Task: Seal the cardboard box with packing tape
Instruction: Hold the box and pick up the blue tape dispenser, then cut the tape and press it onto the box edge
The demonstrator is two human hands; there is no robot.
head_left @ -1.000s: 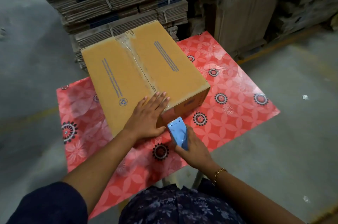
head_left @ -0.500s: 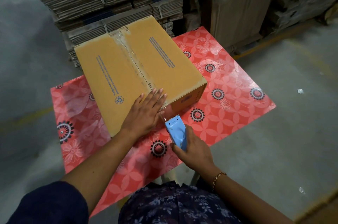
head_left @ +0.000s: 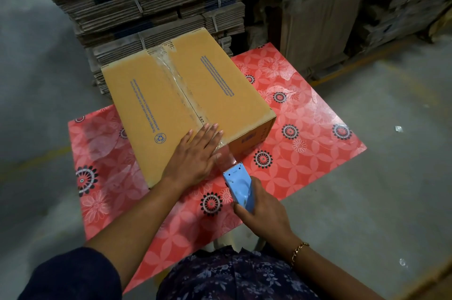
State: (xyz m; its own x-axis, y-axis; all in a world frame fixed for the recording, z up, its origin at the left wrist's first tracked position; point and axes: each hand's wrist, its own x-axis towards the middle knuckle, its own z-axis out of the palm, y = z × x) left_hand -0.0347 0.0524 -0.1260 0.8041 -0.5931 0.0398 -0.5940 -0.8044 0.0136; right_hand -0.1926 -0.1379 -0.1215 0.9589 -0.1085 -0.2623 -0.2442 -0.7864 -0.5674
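A closed brown cardboard box (head_left: 156,101) lies on a red flowered table (head_left: 305,143). Clear packing tape (head_left: 178,84) runs along its centre seam from the far edge to the near edge. My left hand (head_left: 195,157) lies flat, fingers spread, on the box's near end over the seam. My right hand (head_left: 261,209) grips a light blue tape dispenser (head_left: 238,183) just in front of the box's near face. A short stretch of clear tape (head_left: 226,155) spans from the box edge to the dispenser's toothed blade.
Strapped bundles of flattened cartons (head_left: 151,3) are stacked behind the table. More cardboard sheets (head_left: 318,23) lean at the back right. Grey concrete floor (head_left: 391,177) surrounds the table on the left and right.
The dispenser has drawn back slightly from the box's near face, showing a strip of tape between them. My left hand stays pressed on the box.
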